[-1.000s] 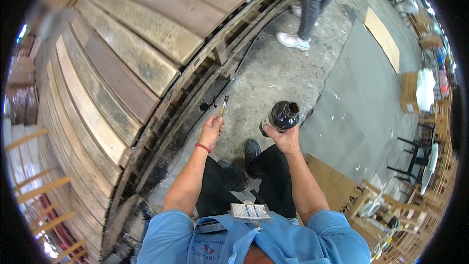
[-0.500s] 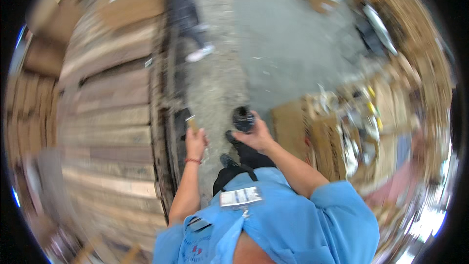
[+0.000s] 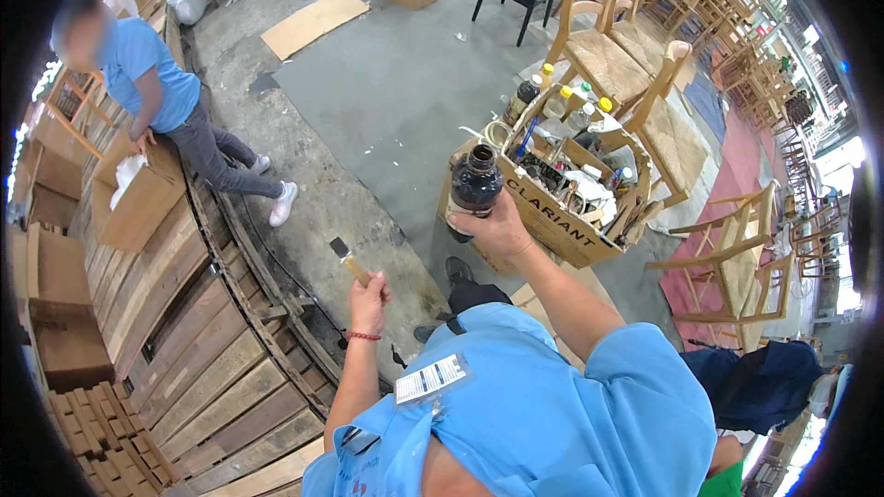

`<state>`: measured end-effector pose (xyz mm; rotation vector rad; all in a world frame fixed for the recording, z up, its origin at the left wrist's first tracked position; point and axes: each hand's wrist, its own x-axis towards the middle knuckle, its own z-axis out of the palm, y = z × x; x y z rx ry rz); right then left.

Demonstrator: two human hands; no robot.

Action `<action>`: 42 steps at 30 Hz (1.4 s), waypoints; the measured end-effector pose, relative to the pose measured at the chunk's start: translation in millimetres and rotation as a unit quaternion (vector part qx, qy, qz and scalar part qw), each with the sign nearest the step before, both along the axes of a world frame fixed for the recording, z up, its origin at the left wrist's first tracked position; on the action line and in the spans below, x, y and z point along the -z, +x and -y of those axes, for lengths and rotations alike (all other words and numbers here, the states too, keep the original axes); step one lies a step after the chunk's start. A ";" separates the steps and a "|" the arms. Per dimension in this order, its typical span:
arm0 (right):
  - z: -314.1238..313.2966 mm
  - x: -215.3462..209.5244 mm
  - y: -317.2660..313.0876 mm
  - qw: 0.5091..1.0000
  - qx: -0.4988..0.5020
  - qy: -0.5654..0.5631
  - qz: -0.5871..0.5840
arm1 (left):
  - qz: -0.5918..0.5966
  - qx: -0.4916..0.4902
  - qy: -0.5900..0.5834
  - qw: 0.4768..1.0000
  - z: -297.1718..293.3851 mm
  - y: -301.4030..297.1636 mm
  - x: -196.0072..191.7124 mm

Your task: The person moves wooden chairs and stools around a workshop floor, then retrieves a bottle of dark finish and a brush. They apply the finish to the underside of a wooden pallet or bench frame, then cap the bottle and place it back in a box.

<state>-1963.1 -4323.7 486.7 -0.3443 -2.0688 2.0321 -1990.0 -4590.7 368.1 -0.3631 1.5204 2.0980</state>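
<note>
My left hand (image 3: 369, 302) is closed round the wooden handle of a flat paintbrush (image 3: 352, 264), its dark bristles pointing up and away from me. In my right hand (image 3: 506, 228) is a dark brown bottle (image 3: 476, 186), held upright by its lower part. The bottle's mouth is uncapped, and what is inside cannot be made out. Just beyond and to the right of the bottle stands a cardboard box (image 3: 562, 228) crammed with bottles, some with yellow caps (image 3: 604, 105), and other small items.
Wooden chairs with woven seats (image 3: 610, 63) stand past the box. On the left runs a slatted wooden platform (image 3: 198, 377) carrying cartons (image 3: 138, 198). A person in a blue shirt (image 3: 152, 55) leans at it. Flat cardboard (image 3: 313, 23) lies on the floor.
My view has swung to the right and sharpened, bringing the chairs into sight. The box of bottles now sits closer to my right hand. Both hands keep hold of the brush and bottle.
</note>
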 end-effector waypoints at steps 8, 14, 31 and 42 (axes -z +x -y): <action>0.4 16.1 -26.0 0.985 -0.128 0.114 0.008 | 0.080 0.056 0.076 0.992 -94.4 -33.9 -29.8; 9.0 34.3 -65.3 0.981 -0.175 0.065 -0.056 | 0.066 0.038 0.202 0.976 -116.0 -65.4 -31.1; -112.6 143.6 -213.5 0.641 -0.369 0.574 0.351 | 0.159 -0.065 0.294 0.940 -94.4 -93.2 34.0; -143.3 231.5 -215.9 0.502 -0.363 0.714 0.327 | 0.124 -0.131 0.306 0.935 -93.9 -86.1 15.3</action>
